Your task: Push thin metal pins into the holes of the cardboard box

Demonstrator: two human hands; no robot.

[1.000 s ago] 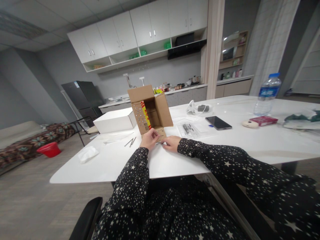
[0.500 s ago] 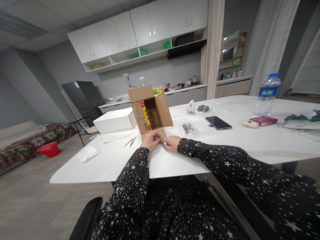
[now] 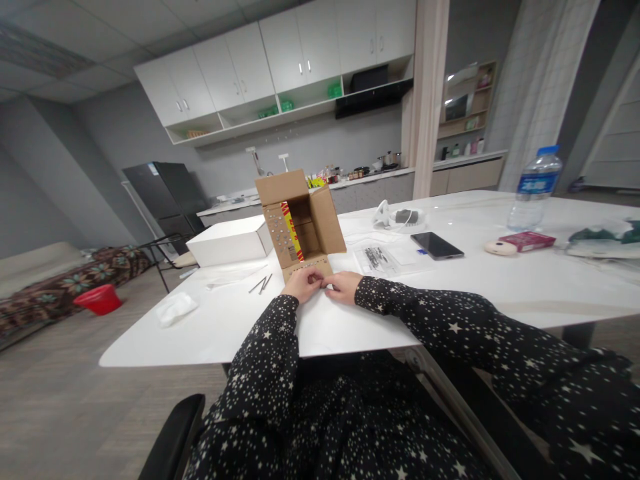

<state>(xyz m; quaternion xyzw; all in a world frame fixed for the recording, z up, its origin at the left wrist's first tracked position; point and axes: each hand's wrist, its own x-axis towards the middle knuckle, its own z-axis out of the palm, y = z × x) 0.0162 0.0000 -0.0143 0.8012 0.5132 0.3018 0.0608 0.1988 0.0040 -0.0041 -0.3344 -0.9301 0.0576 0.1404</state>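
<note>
Both hands met at the near, lower flap of the open brown cardboard box [image 3: 301,223], which stood on its side on the white tabletop [image 3: 225,320], mouth facing the wearer. Left hand [image 3: 301,284] curled, fingertips pressed against the flap edge [image 3: 306,269]; right hand [image 3: 344,287] just beside it, thumb and fingers closed together at the same spot. Could not tell whether something small was pinched between them; too fine to resolve. Yellow-and-red printed insert [image 3: 293,231] seen upright inside the box, left wall.

Nearby: two thin dark metal rods [image 3: 261,284] lying left of the box, flat white carton [image 3: 231,241] behind them, clear plastic bag of small dark parts [image 3: 376,258] to the right, black smartphone [image 3: 437,245] further right.

Judgement: best done with the flap held flat by the left hand, the right working close to the edge, both wrists resting on the tabletop for steadiness.
</note>
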